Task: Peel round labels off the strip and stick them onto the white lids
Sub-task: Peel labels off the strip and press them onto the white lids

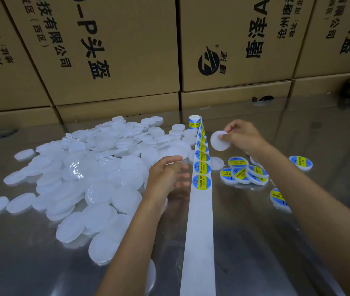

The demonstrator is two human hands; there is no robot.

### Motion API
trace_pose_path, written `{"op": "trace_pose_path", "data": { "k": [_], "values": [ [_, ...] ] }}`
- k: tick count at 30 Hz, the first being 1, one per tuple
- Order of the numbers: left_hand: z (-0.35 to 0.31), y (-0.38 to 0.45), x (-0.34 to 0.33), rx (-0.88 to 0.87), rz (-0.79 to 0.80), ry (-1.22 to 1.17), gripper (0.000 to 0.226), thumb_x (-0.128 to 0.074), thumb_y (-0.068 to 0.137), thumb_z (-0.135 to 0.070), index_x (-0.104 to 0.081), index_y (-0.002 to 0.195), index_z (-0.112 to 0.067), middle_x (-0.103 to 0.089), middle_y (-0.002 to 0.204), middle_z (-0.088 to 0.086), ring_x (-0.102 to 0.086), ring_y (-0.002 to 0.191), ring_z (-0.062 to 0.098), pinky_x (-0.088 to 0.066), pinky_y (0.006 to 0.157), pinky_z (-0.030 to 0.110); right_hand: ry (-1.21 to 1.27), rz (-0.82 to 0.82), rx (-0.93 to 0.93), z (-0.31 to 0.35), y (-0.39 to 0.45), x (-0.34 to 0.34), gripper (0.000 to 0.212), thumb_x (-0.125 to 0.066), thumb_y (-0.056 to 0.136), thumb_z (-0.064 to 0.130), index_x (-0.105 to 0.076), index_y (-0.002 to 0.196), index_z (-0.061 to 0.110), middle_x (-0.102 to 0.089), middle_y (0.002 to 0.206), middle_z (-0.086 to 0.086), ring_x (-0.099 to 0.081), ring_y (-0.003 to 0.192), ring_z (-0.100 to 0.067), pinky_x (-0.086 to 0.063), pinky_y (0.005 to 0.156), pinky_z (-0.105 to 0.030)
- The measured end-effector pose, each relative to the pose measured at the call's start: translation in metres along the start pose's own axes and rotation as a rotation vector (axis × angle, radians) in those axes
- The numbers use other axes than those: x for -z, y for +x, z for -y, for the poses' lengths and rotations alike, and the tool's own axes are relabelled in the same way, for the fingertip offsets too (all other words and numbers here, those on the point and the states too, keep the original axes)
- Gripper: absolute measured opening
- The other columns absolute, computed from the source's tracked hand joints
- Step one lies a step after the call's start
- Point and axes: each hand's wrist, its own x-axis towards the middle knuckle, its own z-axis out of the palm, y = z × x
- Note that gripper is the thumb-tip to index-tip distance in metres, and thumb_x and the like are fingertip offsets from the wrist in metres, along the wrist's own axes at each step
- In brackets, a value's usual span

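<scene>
Right hand [242,135] pinches a bare lid [219,141]; left hand [167,178] hovers, fingers loosely spread, beside the strip [199,221]. Labels [201,182] read "SOLDERING PASTE". Labelled lids [244,173] cluster right of the strip, mid-desk [255,242].

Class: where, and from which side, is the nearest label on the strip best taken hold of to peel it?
Probably at its left edge, from the left: the nearest label lies flat on the strip, so only its rim can be lifted, and the free left hand hovers right beside that edge.
</scene>
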Motion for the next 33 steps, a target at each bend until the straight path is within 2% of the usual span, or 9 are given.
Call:
{"op": "trace_pose_path", "data": {
  "k": [4,7,9,12,14,17,22,26,33],
  "values": [
    [-0.007,-0.006,-0.003,0.002,0.212,-0.211,0.025,-0.068,0.096,-0.026,-0.066,0.118,-0.016,-0.074,0.114,0.013,-0.075,0.099,0.029,-0.063,0.079,0.039,0.231,0.283,0.015,0.032,-0.046,-0.009,0.020,-0.081,0.078,0.012,-0.064,0.089,0.012,-0.068,0.078,-0.005,-0.059,0.068,-0.016,-0.051,0.064,-0.024],
    [-0.007,-0.009,-0.004,-0.042,0.296,-0.213,0.032,-0.061,0.100,-0.015,-0.061,0.131,-0.009,-0.071,0.121,0.015,-0.072,0.106,0.033,-0.061,0.086,0.039,0.307,0.394,-0.002,0.039,-0.071,-0.026,0.018,-0.079,0.081,0.011,-0.064,0.091,0.009,-0.071,0.079,-0.009,-0.063,0.066,-0.019,-0.056,0.067,-0.028],
    [-0.007,-0.010,-0.003,-0.045,0.211,-0.199,0.028,-0.058,0.100,-0.004,-0.062,0.128,-0.007,-0.072,0.117,0.016,-0.074,0.099,0.032,-0.062,0.081,0.034,0.318,0.293,0.006,0.035,-0.079,-0.037,0.015,-0.076,0.085,0.012,-0.065,0.092,0.004,-0.072,0.082,-0.007,-0.066,0.068,-0.015,-0.056,0.067,-0.027],
    [-0.008,-0.011,0.001,-0.023,0.051,-0.210,0.022,-0.060,0.096,0.002,-0.067,0.108,-0.016,-0.075,0.099,0.007,-0.077,0.082,0.026,-0.062,0.065,0.028,-0.066,0.015,0.165,0.015,-0.082,-0.046,0.006,-0.063,0.091,0.012,-0.068,0.093,0.011,-0.071,0.093,-0.001,-0.066,0.084,-0.018,-0.052,0.078,-0.034],
    [-0.009,-0.010,0.003,-0.014,0.018,-0.200,0.023,-0.061,0.096,0.002,-0.066,0.100,-0.021,-0.074,0.098,0.004,-0.077,0.080,0.023,-0.061,0.063,0.027,-0.374,0.011,0.251,-0.004,-0.089,-0.052,0.017,-0.056,0.093,0.014,-0.069,0.104,0.013,-0.069,0.102,-0.004,-0.062,0.099,-0.024,-0.049,0.085,-0.036],
    [-0.007,-0.009,0.003,0.031,0.026,-0.163,0.023,-0.060,0.096,0.000,-0.065,0.112,-0.016,-0.069,0.119,0.014,-0.076,0.089,0.026,-0.063,0.080,0.034,-0.704,0.107,0.362,-0.028,-0.099,-0.062,0.025,-0.058,0.092,0.022,-0.068,0.115,0.017,-0.067,0.108,-0.006,-0.053,0.111,-0.027,-0.035,0.088,-0.033],
    [-0.002,-0.006,-0.001,0.041,0.020,-0.080,0.030,-0.058,0.099,-0.003,-0.060,0.128,-0.008,-0.064,0.129,0.017,-0.073,0.099,0.030,-0.059,0.093,0.040,-0.580,0.142,0.356,-0.031,-0.106,-0.058,0.034,-0.068,0.088,0.029,-0.066,0.122,0.024,-0.067,0.110,0.005,-0.050,0.112,-0.019,-0.034,0.092,-0.031],
    [0.005,-0.003,-0.007,0.006,0.020,0.009,0.021,-0.055,0.102,-0.009,-0.057,0.123,-0.010,-0.064,0.128,0.015,-0.073,0.101,0.027,-0.062,0.081,0.030,-0.522,0.167,0.344,-0.031,-0.112,-0.057,0.036,-0.073,0.086,0.027,-0.066,0.120,0.024,-0.056,0.094,0.015,-0.042,0.100,-0.009,-0.028,0.081,-0.021],
    [0.011,-0.005,-0.014,-0.034,0.067,0.057,0.006,-0.050,0.106,-0.016,-0.053,0.107,-0.021,-0.069,0.104,0.000,-0.076,0.079,0.009,-0.057,0.062,0.018,-0.415,0.202,0.300,-0.032,-0.120,-0.058,0.028,-0.078,0.082,0.022,-0.068,0.108,0.018,-0.063,0.104,0.006,-0.052,0.097,-0.009,-0.039,0.083,-0.019]
  ]
}}
